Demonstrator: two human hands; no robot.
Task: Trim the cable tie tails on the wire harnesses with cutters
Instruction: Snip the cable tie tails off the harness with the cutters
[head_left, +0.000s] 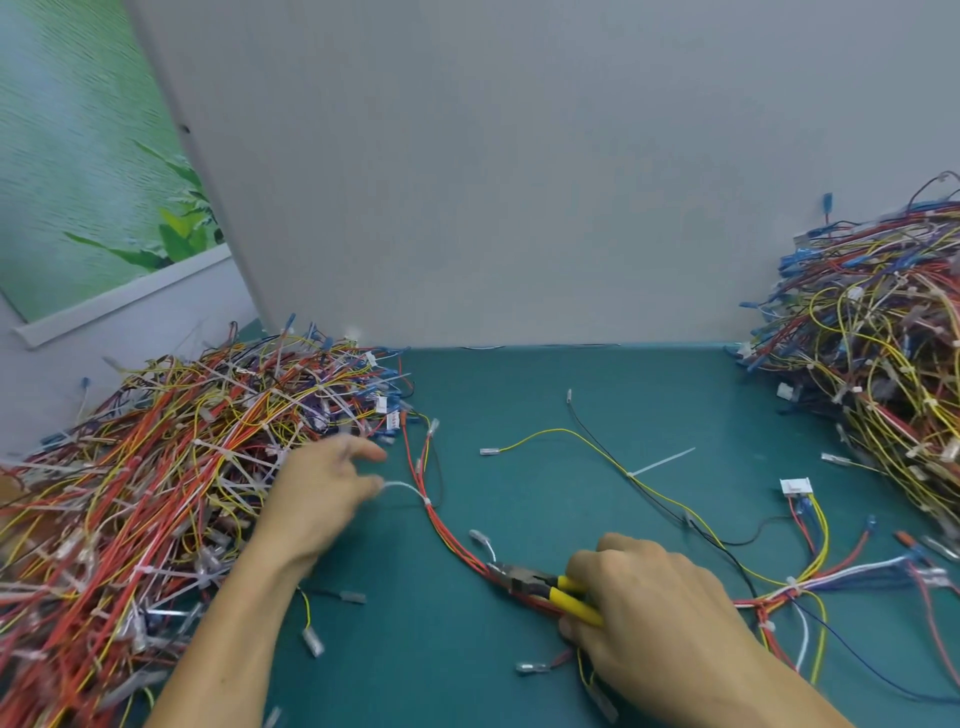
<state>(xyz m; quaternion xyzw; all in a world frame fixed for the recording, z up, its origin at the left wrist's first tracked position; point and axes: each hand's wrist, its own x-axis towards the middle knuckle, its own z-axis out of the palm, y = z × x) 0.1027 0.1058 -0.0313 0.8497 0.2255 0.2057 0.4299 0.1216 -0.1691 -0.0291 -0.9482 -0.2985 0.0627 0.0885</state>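
One wire harness (447, 535) of red, yellow and black wires lies spread across the green table. My left hand (322, 493) pinches the free end of a white cable tie tail (405, 488) that arcs from a tie on the red bundle. My right hand (644, 597) grips the yellow handles of the cutters (540, 584). The dark jaws point left and lie against the red wires. Farther right, another white cable tie tail (662, 462) sticks out from the yellow and black wires.
A big heap of harnesses (156, 493) with long tie tails fills the left of the green table (519, 405). A second heap (883, 353) is stacked at the right. A white connector (795, 487) lies near it. A grey wall closes the back.
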